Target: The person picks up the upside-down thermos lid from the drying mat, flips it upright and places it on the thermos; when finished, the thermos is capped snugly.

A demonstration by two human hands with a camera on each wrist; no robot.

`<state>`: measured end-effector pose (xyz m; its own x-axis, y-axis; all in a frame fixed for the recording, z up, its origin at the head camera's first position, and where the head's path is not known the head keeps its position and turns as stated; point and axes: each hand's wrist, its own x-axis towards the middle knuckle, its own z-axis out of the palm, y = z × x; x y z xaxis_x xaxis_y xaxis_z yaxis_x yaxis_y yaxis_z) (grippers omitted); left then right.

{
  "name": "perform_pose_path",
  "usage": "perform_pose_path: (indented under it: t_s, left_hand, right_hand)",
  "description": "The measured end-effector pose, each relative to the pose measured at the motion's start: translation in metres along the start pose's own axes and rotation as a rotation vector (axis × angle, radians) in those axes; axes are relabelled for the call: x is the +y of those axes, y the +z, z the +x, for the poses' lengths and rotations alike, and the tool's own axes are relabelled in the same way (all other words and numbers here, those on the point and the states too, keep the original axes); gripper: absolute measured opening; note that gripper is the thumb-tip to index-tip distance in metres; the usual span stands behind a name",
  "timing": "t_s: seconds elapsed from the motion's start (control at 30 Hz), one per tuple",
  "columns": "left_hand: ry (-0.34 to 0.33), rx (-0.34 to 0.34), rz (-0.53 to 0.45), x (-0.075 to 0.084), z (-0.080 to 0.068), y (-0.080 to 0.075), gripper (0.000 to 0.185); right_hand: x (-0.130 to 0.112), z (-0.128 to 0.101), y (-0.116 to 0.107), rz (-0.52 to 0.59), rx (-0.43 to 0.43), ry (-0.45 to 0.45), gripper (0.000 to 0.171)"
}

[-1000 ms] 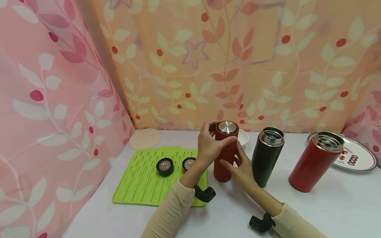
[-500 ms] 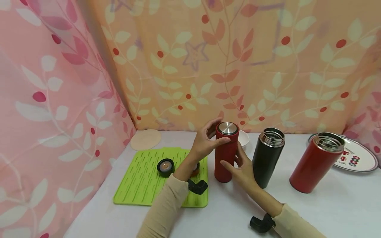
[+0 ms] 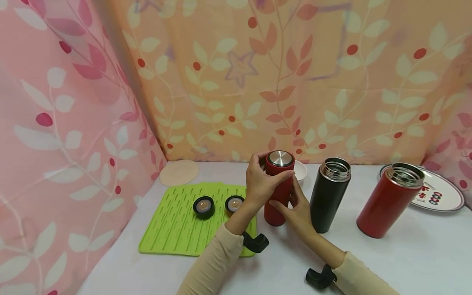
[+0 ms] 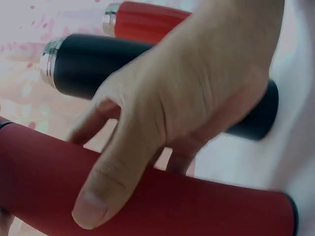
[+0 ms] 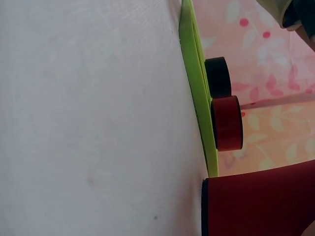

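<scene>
White table (image 3: 405, 262), green mat (image 3: 173, 229), flasks.

The plate (image 3: 442, 196) bears red characters and dark marks, too small to read.

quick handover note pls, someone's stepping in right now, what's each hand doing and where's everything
Left hand: fingers curled round the lid end of the small red flask, which stands upright on the table beside the green mat.
Right hand: fingers hold the flask's lower body, steadying it.
Done: this flask has its steel-topped lid on; how tight it is cannot be seen.
Left: the black flask and the big red flask stand open, to the right. Their likely lids, the black lid and the red lid, lie on the mat.
</scene>
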<state>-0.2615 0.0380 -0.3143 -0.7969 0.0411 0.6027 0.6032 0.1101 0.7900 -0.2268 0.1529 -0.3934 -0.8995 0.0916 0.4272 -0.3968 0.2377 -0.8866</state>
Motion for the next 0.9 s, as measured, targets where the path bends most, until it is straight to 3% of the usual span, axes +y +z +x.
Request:
perform_pose_path:
  t_s: [0.17,0.43,0.53,0.7,0.9]
  left_hand:
    - [0.047,-0.069,-0.043,-0.006,0.006,-0.007,0.065]
    - [0.009,-0.372,-0.201,0.004,0.025,-0.031,0.056]
    - [0.015,-0.423,-0.238,-0.001,0.029,-0.033,0.056]
    - [0.042,-0.394,-0.249,0.001,0.023,-0.03,0.057]
    - [0.015,-0.18,-0.138,0.021,0.004,-0.019,0.063]
  right_hand:
    - [0.013,0.004,0.0,-0.026,0.011,-0.073,0.091]
    - [-0.02,0.001,-0.002,-0.054,-0.011,-0.032,0.089]
    - [-0.012,0.003,-0.003,-0.05,-0.014,-0.034,0.09]
    - [0.009,0.007,-0.004,-0.049,-0.005,-0.033,0.091]
    - [0.017,0.006,-0.003,-0.061,0.005,-0.025,0.091]
